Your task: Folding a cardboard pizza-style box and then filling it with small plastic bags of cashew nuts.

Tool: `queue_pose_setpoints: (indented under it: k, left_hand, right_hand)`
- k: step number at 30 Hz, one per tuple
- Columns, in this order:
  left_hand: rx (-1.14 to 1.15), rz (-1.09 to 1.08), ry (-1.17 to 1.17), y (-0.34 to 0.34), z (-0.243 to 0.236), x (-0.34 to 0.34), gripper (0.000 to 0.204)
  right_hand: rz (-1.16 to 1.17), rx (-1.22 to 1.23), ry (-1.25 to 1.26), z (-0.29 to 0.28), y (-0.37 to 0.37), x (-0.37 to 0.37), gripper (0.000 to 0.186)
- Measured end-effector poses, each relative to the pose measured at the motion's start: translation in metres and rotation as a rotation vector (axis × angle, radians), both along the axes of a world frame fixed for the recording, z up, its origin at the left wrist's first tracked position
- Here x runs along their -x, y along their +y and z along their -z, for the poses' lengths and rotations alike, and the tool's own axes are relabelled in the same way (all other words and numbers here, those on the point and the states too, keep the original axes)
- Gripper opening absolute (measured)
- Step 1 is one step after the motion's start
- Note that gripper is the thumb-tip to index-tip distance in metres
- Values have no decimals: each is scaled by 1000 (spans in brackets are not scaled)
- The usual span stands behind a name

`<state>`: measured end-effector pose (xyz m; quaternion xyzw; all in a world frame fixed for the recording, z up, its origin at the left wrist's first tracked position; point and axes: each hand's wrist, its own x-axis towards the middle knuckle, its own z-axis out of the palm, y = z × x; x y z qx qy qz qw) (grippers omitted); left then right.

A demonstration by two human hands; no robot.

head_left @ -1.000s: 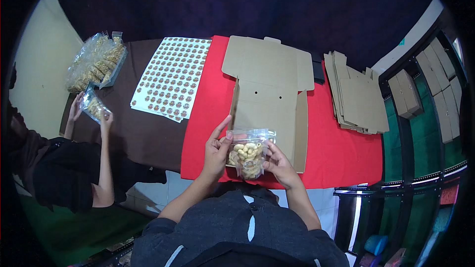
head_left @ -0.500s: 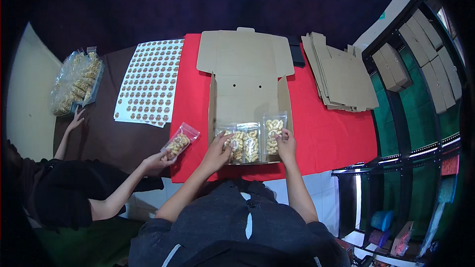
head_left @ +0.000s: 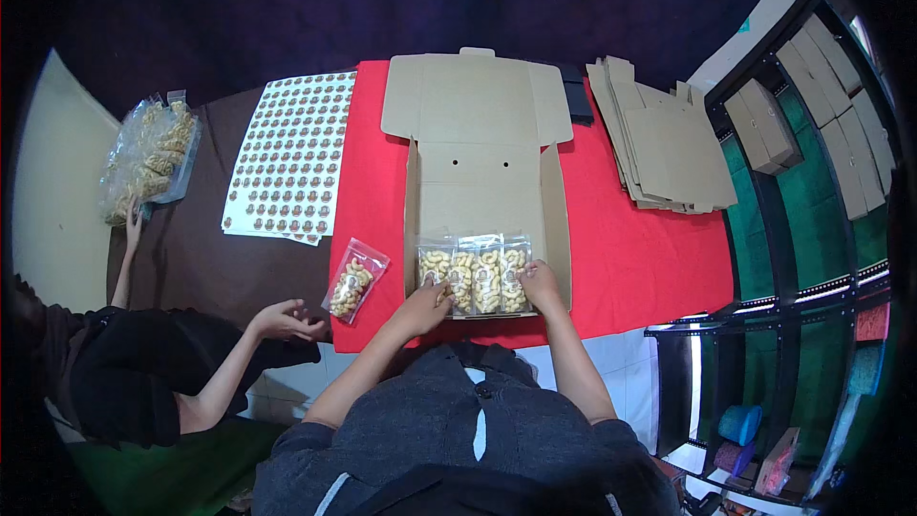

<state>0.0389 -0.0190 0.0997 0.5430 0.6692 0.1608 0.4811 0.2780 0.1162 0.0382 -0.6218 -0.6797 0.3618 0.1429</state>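
Observation:
An unfolded brown cardboard box [head_left: 482,193] stands in front of me with its lid laid back. Along its near side, several clear packets of cashews [head_left: 487,272] lie in a row. My left hand [head_left: 420,310] rests at the near end of the leftmost packet [head_left: 437,258], fingers apart. At the row's other end, my right hand [head_left: 543,289] pinches the edge of the rightmost packet [head_left: 515,263]. One more cashew packet [head_left: 352,285] lies outside the box, to its left. A co-worker's empty hand [head_left: 289,321] hovers near that packet.
Sticker sheets [head_left: 287,158] lie left on the brown cloth, beyond the co-worker. A large bag of cashew packets [head_left: 148,158] sits at the far left, touched by the co-worker's other hand [head_left: 134,220]. Flat cardboard boxes [head_left: 669,148] are stacked right; shelves hold folded boxes [head_left: 762,129].
My right hand has moved the rightmost packet left against the others. The co-worker has let go of a cashew packet on the red cloth and reached the other hand to the bag.

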Motion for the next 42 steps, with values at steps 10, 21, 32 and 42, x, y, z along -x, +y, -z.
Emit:
queue_pose_setpoints:
  k: [10,21,32,42]
  left_hand:
    - [-100,23,51,-4,10,0,54]
    - [-481,-472,-147,-15,-21,65,37]
    - [-432,-926,-73,-88,12,159,31]
    - [-315,-863,-60,-119,51,127,35]
  right_hand:
    - [-19,144,75,15,9,-10,41]
    - [-80,-67,6,-64,-11,23,45]
    - [-696,379,439,-127,-80,155,29]
    - [-720,873,277,-44,-116,237,24]
